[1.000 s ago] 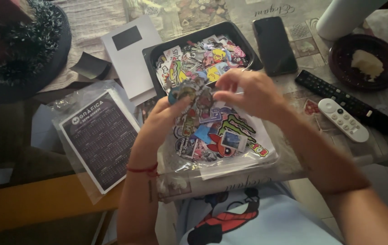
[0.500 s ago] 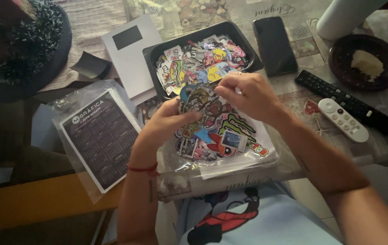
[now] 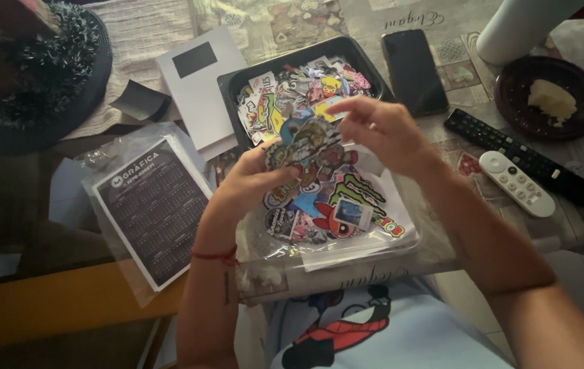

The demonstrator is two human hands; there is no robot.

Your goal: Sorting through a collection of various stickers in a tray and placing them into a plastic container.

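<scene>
1. Nearest the camera, the person's light shirt with a red and black cartoon print (image 3: pixel 346 335) fills the bottom edge, just under the counter (image 3: pixel 387 263) rim.
2. The left hand (image 3: pixel 254 179), a red thread bracelet (image 3: pixel 213 255) on its wrist, rises over a loose heap of stickers (image 3: pixel 336 205) that lies on clear plastic at the counter's near edge.
3. A small bunch of colourful stickers (image 3: pixel 305 147) is held above that heap, between both hands; the left fingers (image 3: pixel 279 171) are closed on its lower left side.
4. The right hand (image 3: pixel 384 130) comes in from the right, its fingers narrow and pinching the top of the same bunch.
5. To the left lies a dark printed card in a clear sleeve (image 3: pixel 152 208).
6. Behind the hands sits a black tray (image 3: pixel 237 85) filled with more stickers, a white envelope (image 3: pixel 199 85) just beside it.
7. Further right lie a dark phone (image 3: pixel 415 72), a black remote (image 3: pixel 521 157) and a white remote (image 3: pixel 516 183), with a dark plate (image 3: pixel 548 99) beyond.
</scene>
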